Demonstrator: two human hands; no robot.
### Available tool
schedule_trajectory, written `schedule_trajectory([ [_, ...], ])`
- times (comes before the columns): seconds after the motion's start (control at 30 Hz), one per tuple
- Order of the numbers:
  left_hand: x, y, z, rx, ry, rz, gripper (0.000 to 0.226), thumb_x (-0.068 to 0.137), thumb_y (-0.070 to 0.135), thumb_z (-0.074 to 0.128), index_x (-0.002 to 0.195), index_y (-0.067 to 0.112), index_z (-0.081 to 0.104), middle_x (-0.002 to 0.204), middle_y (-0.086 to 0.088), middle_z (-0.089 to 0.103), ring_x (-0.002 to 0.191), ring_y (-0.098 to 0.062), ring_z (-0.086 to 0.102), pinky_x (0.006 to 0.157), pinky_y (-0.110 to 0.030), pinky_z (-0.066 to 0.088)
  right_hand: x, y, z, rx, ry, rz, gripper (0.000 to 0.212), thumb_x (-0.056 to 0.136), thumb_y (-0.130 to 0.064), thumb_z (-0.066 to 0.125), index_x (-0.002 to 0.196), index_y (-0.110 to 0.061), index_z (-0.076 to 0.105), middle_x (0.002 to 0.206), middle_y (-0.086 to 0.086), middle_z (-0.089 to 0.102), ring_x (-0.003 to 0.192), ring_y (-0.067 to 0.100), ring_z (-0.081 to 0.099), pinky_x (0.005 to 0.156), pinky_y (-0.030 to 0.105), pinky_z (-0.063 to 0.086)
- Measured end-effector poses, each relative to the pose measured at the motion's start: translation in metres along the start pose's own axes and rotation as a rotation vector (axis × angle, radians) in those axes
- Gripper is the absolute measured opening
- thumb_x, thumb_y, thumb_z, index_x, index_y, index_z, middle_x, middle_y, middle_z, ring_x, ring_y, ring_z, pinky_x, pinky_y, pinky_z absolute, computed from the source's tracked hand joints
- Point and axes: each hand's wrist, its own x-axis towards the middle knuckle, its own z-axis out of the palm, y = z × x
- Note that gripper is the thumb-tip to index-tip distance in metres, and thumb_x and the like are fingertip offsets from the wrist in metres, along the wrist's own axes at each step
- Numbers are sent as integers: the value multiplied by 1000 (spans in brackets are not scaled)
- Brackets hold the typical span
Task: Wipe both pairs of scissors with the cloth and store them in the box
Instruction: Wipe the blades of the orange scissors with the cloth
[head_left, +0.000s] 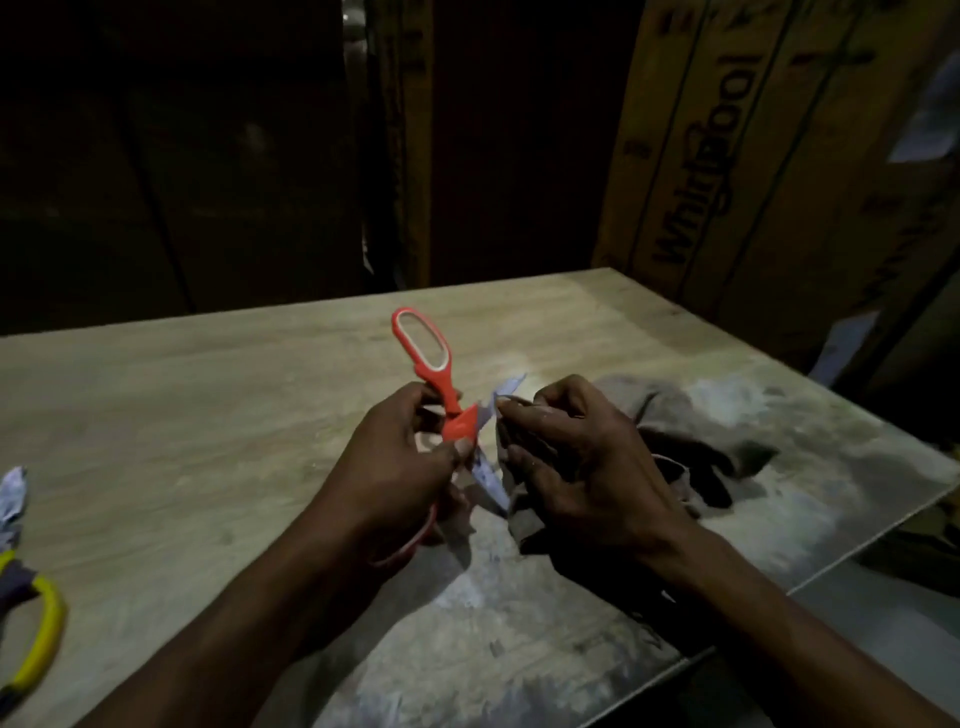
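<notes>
My left hand (400, 457) grips the red-handled scissors (423, 348) near the pivot, above the middle of the table. The scissors are spread open, one red loop pointing up and away, the other low under my palm. My right hand (576, 457) holds the grey-brown cloth (691, 441) and pinches it against one silver blade (506, 392). The rest of the cloth trails onto the table to the right. A second pair of scissors with yellow and grey handles (36, 623) lies at the table's left edge, cut off by the frame.
The wooden table (208, 415) has a pale worn patch on its right side. A large cardboard box with printed lettering (753, 156) stands behind the table at the right. Dark panels fill the background. No storage box is identifiable.
</notes>
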Motion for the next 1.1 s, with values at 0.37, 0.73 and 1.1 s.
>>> schedule_trajectory([
  [0.37,3,-5,-1,62,-24,-62,16,102,13,66,116,19,60,89,-9,77,47,-31,68,41,-41,53,-3,3,21,24,-15,-50,37,99,-13,67,135,-15,69,115,2,63,100,19,66,78,39,56],
  [0.73,2,-13,-2,100,2,-29,17,100,14,68,112,25,63,90,3,80,46,-29,68,46,-37,52,0,-22,29,-250,-86,-2,26,99,-28,61,120,-19,72,103,4,52,76,26,54,61,37,44],
  [1.1,3,-14,-1,102,21,-32,14,97,19,73,105,27,64,83,-2,80,44,-26,67,46,-40,54,-9,-29,33,-490,-203,76,78,73,-31,55,151,-22,50,116,8,45,97,29,43,76,38,25],
])
